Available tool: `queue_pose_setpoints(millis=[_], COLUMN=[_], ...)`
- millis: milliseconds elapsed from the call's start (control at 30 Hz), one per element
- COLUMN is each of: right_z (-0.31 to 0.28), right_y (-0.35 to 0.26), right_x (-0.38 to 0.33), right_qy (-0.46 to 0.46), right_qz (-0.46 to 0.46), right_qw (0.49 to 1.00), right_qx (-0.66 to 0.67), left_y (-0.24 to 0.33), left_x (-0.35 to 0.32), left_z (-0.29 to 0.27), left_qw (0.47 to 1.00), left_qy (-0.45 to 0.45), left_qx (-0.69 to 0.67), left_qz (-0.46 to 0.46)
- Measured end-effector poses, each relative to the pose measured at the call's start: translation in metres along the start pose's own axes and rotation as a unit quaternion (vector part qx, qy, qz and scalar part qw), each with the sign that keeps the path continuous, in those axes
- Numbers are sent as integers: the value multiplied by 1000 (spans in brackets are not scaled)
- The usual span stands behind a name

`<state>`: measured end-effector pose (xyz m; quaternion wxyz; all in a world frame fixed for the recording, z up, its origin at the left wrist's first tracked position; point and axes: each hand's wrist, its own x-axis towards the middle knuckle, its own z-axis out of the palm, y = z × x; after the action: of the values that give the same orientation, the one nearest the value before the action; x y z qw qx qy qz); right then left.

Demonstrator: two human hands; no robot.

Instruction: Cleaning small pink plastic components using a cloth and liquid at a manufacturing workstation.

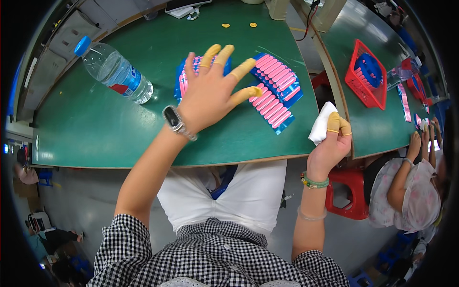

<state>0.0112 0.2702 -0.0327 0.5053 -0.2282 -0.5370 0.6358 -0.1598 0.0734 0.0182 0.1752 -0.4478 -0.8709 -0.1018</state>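
In the head view, three blue sheets carrying pink strips lie on the green table (119, 136), in the part toward its right edge and about midway between the far and near edges. The strips are slim, round-ended and glossy, set side by side in close rows, and shiny blue backing shows along the margins. The upper right sheet (278, 74) slants down toward the table's right edge; the lower right sheet (271, 109) lies against it, on the side facing the near edge. The left sheet (182, 79) is largely covered by a hand, so only its sides show.

That is the left hand (208, 100), palm down, with its forearm crossing the near edge and angling up to the right. Its fingers are spread well apart, several wearing yellow covers, and the thumb points right, its tip over the end of the lower right sheet. Whether the palm presses on the left sheet cannot be told.

The right hand (331, 146) is raised by the near right corner of the table, wrist upright. Its thumb and forefinger, both in yellow covers, are pinched together on a crumpled white cloth (323, 122), which sticks out up and to the left.
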Motion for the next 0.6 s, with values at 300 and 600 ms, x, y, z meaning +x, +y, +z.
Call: queue_pose_setpoints(millis=[300, 600], right_z=[-2, 62], right_y=[5, -32], right_x=[2, -43], right_qy=[14, -302], right_qz=[-9, -15], right_qw=[999, 949], right_qx=[-30, -91], left_y=[9, 35], left_x=[-105, -146], left_z=[-43, -51], left_qw=[988, 990], left_qy=[-87, -101], left_qx=[48, -23], left_qz=[-116, -96])
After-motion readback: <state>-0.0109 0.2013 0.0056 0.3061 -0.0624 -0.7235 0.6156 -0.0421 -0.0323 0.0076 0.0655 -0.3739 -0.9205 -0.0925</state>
